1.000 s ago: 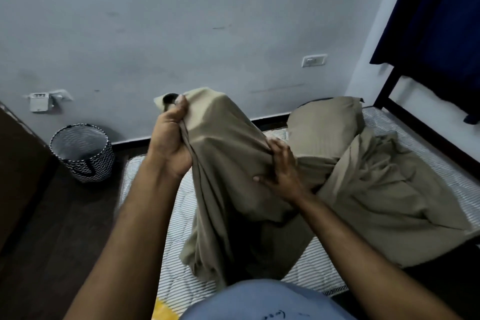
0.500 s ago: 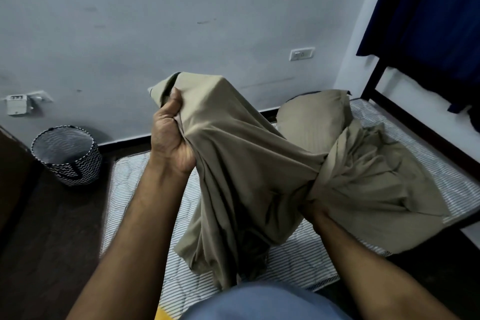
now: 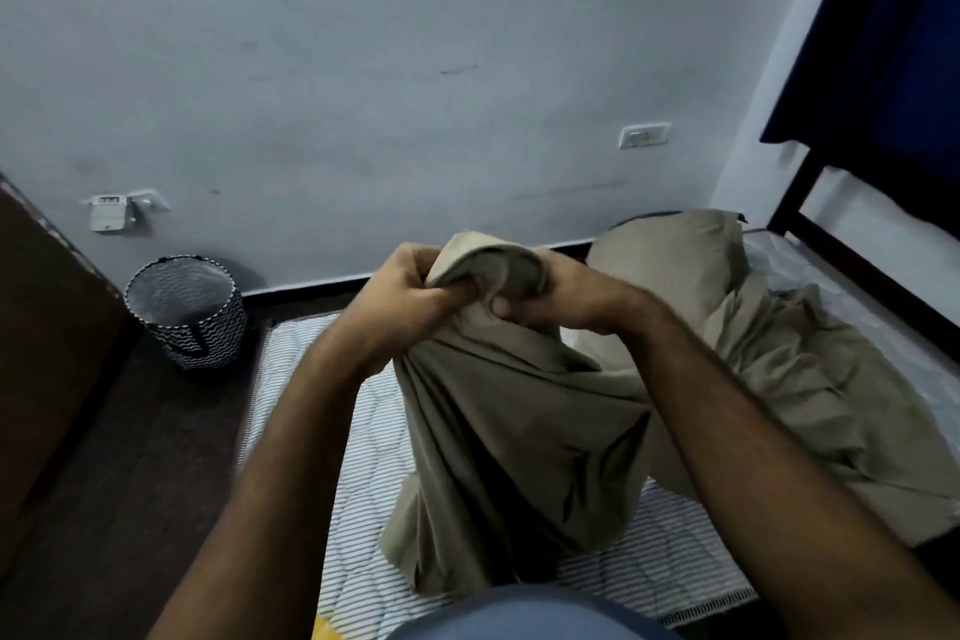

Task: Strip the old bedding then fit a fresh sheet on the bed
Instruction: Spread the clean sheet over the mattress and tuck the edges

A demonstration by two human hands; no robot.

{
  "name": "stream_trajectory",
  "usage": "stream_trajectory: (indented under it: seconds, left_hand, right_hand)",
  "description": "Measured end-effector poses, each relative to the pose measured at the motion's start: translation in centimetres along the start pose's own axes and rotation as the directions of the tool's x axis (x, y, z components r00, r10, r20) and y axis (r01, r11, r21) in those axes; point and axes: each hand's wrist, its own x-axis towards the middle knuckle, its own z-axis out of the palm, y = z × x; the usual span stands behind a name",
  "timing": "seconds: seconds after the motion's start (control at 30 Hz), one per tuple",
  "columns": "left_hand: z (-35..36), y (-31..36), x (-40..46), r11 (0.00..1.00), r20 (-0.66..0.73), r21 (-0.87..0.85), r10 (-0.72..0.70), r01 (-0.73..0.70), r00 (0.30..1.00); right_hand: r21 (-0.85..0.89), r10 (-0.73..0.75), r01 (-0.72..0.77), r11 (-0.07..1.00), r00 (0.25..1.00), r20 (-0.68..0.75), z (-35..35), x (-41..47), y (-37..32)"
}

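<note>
A khaki bed sheet [image 3: 519,442] hangs bunched from both my hands above the striped mattress [image 3: 363,411]. My left hand [image 3: 400,296] grips the gathered top of the sheet, and my right hand [image 3: 545,291] grips the same bunch right beside it, fingers curled into the cloth. The rest of the sheet trails to the right across the mattress in a loose heap [image 3: 810,379]. A pillow in a matching khaki case [image 3: 670,260] leans against the wall at the head of the bed.
A black-and-white patterned basket [image 3: 187,312] stands on the dark floor by the wall, left of the mattress. A dark bed frame [image 3: 800,192] and blue curtain [image 3: 893,26] are at the right. A dark wooden panel [image 3: 47,327] fills the left edge.
My right hand came up from low on the sheet and now grips the top bunch beside my left hand. The sheet is gathered tighter and held lower.
</note>
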Motion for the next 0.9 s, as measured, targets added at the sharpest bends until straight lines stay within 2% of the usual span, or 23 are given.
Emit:
stream_trajectory:
  seconds: [0.07,0.13,0.2,0.27,0.33,0.37,0.43,0.47,0.53,0.57,0.6,0.63,0.67,0.7,0.73,0.77,0.8,0.83,0.87,0.9]
  left_hand:
    - [-1.7,-1.3,0.2,0.97,-0.178,0.234,0.115,-0.072,0.977]
    - [-2.8,-2.4,-0.2,0.92,-0.373,0.388,0.216,-0.06,0.902]
    - [-3.3,-3.5,-0.6,0.843,-0.519,0.536,0.29,0.042,0.804]
    - [-4.1,-5.4,-0.4,0.778,-0.635,0.597,0.31,0.195,0.707]
    - [-5.9,-7.2,-0.9,0.818,-0.759,0.488,0.227,0.304,0.61]
    - [-7.2,-8.1,-1.3,0.858,-0.816,0.38,0.134,0.347,0.562]
    - [-9.7,-9.3,-2.6,0.912,-0.876,0.141,-0.066,0.385,0.478]
    - [-10.7,-9.6,-3.2,0.931,-0.878,0.052,-0.129,0.361,0.46]
    - [-11.6,-8.6,-4.3,0.971,-0.839,-0.065,-0.177,0.229,0.514]
    - [-11.7,-7.6,-4.8,0.983,-0.804,-0.105,-0.173,0.151,0.569]
    - [-11.6,-6.4,-5.4,0.986,-0.745,-0.136,-0.165,0.095,0.647]
    - [-11.4,-5.0,-6.0,0.985,-0.669,-0.149,-0.167,0.09,0.724]
    - [-11.1,-3.7,-6.4,0.985,-0.575,-0.135,-0.168,0.109,0.801]
    - [-11.1,-2.7,-6.8,0.988,-0.496,-0.094,-0.155,0.124,0.854]
    - [-10.9,-1.7,-7.1,0.992,-0.443,-0.022,-0.124,0.128,0.888]
    - [-10.9,-1.0,-7.2,0.989,-0.42,0.08,-0.079,0.124,0.904]
    - [-10.9,-0.5,-7.5,0.976,-0.416,0.181,-0.033,0.118,0.909]
    - [-10.7,-0.1,-7.5,0.955,-0.434,0.27,0.01,0.12,0.901]
    - [-10.6,0.2,-7.7,0.935,-0.478,0.331,0.05,0.127,0.877]
    - [-10.6,0.2,-8.0,0.907,-0.542,0.399,0.112,0.137,0.833]
  right_hand:
    - [-0.113,-0.092,0.077,0.991,0.985,-0.142,-0.3,1.1,-1.9]
    - [-0.106,-0.192,0.166,0.98,0.931,-0.311,-0.4,1.9,-4.7]
    - [-0.037,-0.28,0.282,0.959,0.912,-0.301,0.2,1.8,-7.6]
    - [0.14,-0.32,0.355,0.924,0.921,-0.223,1.0,1.0,-9.9]
    - [0.307,-0.353,0.387,0.869,0.921,-0.163,1.1,0.0,-11.1]
    - [0.353,-0.347,0.389,0.851,0.921,-0.18,0.9,-0.2,-11.6]
    - [0.387,-0.27,0.377,0.842,0.914,-0.302,0.0,0.4,-11.5]
    - [0.381,-0.198,0.346,0.857,0.905,-0.376,-0.7,1.2,-11.0]
    - [0.343,-0.033,0.249,0.906,0.848,-0.528,-2.4,3.5,-9.0]
    - [0.264,0.041,0.165,0.95,0.776,-0.629,-3.2,4.8,-7.7]
    - [0.118,0.077,0.011,0.993,0.695,-0.715,-4.1,5.9,-6.2]
    - [-0.066,0.074,-0.193,0.979,0.637,-0.767,-4.4,6.7,-4.9]
    - [-0.249,0.043,-0.362,0.898,0.636,-0.77,-3.9,7.2,-4.1]
    - [-0.407,-0.003,-0.425,0.809,0.689,-0.725,-2.7,7.6,-3.8]
    - [-0.527,-0.05,-0.358,0.771,0.791,-0.61,-1.0,7.8,-3.8]
    - [-0.583,-0.089,-0.193,0.789,0.903,-0.42,1.1,7.8,-4.4]
    - [-0.553,-0.125,0.01,0.833,0.977,-0.171,3.8,7.6,-5.1]
    - [-0.475,-0.141,0.161,0.865,0.987,0.077,6.7,7.2,-6.0]
    - [-0.399,-0.151,0.241,0.885,0.958,0.242,9.3,7.0,-6.6]
    - [-0.334,-0.168,0.27,0.903,0.937,0.305,11.4,7.0,-6.9]
